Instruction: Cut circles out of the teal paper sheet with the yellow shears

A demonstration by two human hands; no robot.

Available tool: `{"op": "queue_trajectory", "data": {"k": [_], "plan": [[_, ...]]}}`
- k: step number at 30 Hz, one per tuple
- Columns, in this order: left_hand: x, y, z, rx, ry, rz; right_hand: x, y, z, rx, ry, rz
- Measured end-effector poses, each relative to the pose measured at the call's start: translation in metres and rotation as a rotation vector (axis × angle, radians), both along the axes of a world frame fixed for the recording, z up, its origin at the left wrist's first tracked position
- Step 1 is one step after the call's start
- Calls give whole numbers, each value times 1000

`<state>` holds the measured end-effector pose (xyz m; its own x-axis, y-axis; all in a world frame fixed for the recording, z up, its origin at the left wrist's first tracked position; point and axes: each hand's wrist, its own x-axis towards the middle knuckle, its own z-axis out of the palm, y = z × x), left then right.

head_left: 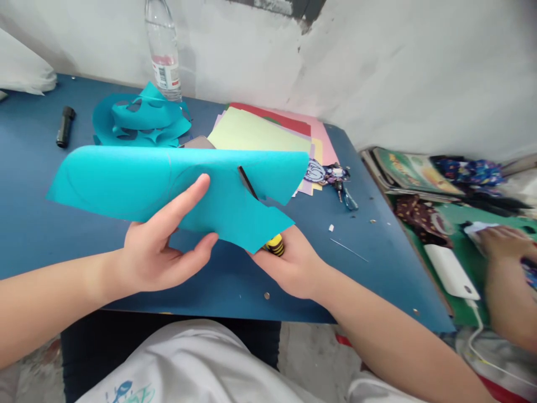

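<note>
A turquoise sheet of paper (113,173) with faint curved pencil lines is held up above the blue table, its far edge bending over. My left hand (168,240) grips it near the middle, index finger lying on top, thumb at the near edge and other fingers partly hidden underneath. My right hand (289,268) is closed round the yellow-and-black handle of a pair of scissors (274,245), mostly hidden beneath the paper. One dark blade (248,182) shows above the sheet, at a cut that runs in from its right side.
Turquoise paper offcuts (142,120), a water bottle (163,61) and a black cylinder (66,127) lie or stand beyond. Coloured sheets (255,131) and keys (346,193) are at the back right. Another person's hand (505,243) is at a green table with a white power bank (451,271).
</note>
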<state>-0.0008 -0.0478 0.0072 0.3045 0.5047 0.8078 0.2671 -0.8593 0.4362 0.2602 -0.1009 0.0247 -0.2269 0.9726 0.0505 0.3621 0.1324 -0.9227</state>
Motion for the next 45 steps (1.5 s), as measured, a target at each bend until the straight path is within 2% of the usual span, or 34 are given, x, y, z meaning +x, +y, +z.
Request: {"op": "queue_trajectory", "data": {"k": [7, 15, 22, 28, 35, 39, 45], "plan": [[-4, 9, 4, 181, 64, -21, 2, -4, -4, 29, -32, 0], [-8, 8, 4, 143, 30, -61, 2, -3, -6, 33, -36, 14], [-8, 6, 11, 63, 76, -40, 4, -2, -7, 63, -51, -12], [-10, 18, 16, 91, 67, -154, 4, -3, -3, 31, -84, -2], [-14, 19, 18, 74, 80, -104, 2, -2, 0, 12, -36, 9], [-16, 21, 15, 86, 88, -69, 3, -2, 2, -28, -50, 26], [-16, 29, 17, 239, 116, -149, 4, -3, 3, -34, -84, 34]]}}
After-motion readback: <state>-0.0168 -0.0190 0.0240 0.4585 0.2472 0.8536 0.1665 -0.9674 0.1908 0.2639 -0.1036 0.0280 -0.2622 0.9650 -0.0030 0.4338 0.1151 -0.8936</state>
